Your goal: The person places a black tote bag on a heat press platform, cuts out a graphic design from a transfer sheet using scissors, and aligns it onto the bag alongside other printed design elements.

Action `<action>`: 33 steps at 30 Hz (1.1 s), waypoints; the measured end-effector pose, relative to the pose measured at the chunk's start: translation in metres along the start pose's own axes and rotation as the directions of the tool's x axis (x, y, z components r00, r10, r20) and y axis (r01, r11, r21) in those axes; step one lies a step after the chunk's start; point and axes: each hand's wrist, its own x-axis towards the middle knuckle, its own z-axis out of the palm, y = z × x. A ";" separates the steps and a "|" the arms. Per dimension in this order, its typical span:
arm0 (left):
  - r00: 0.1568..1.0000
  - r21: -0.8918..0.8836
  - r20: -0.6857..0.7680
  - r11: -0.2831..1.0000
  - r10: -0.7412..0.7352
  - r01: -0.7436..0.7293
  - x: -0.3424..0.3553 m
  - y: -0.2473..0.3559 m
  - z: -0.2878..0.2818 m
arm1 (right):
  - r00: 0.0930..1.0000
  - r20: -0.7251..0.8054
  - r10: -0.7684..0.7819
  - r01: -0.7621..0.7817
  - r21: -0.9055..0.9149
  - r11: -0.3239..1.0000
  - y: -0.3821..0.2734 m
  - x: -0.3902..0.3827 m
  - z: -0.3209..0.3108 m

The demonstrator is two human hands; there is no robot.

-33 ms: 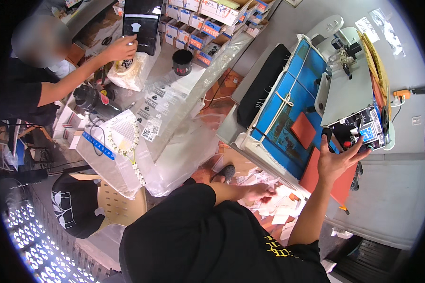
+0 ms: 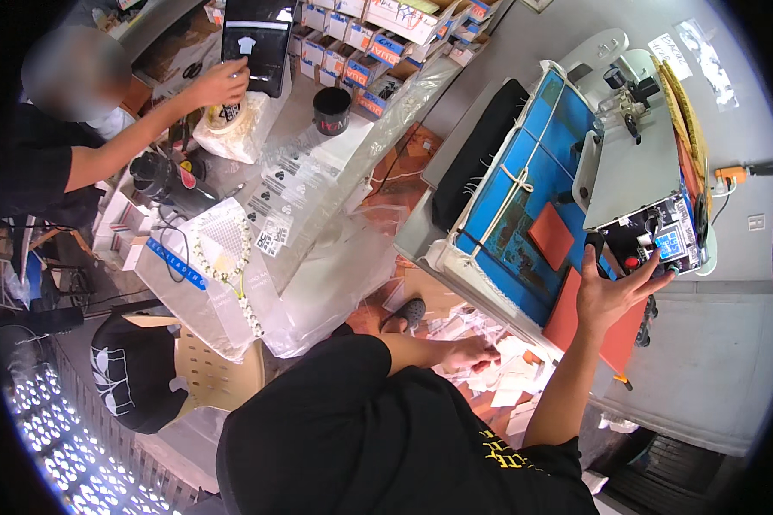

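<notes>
My right hand (image 2: 608,296) is raised at the control box (image 2: 648,236) of a heat press, its fingers spread across the lower edge. One finger reaches the lit blue display (image 2: 668,245), near a red button, and another lies by the black handle (image 2: 604,257). My left hand (image 2: 471,354) hangs low over the floor beside the press, fingers curled, with nothing visible in them. Left of the box lies the blue press bed (image 2: 537,163), tied over with white cord. Red-orange pads (image 2: 550,236) sit on it, below the grey upper plate (image 2: 631,163).
A co-worker's hand (image 2: 223,81) is at a tablet-like screen (image 2: 256,51) across the plastic-covered table (image 2: 318,257). A black mug (image 2: 331,112), small boxes (image 2: 352,69) and a white flower garland (image 2: 242,292) are there. Paper scraps (image 2: 511,369) litter the floor; a beige chair (image 2: 219,365) stands left.
The view has shifted very slightly. Both my hands keep their places, the right one still at the control box.
</notes>
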 end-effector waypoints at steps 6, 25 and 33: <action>0.979 0.968 0.039 0.236 0.202 -0.087 -0.033 -0.058 -0.045 | 0.998 -0.020 -0.053 0.051 -0.092 0.994 -0.032 0.004 0.019; 0.805 0.700 -0.536 0.399 -0.253 0.592 -0.229 -0.131 -0.162 | 0.998 -0.051 -0.027 0.019 -0.154 0.988 -0.063 0.016 0.019; 0.525 0.455 -0.833 0.754 0.174 0.473 -0.232 -0.061 -0.014 | 0.985 -0.020 -0.173 0.174 0.139 0.975 -0.040 -0.007 0.011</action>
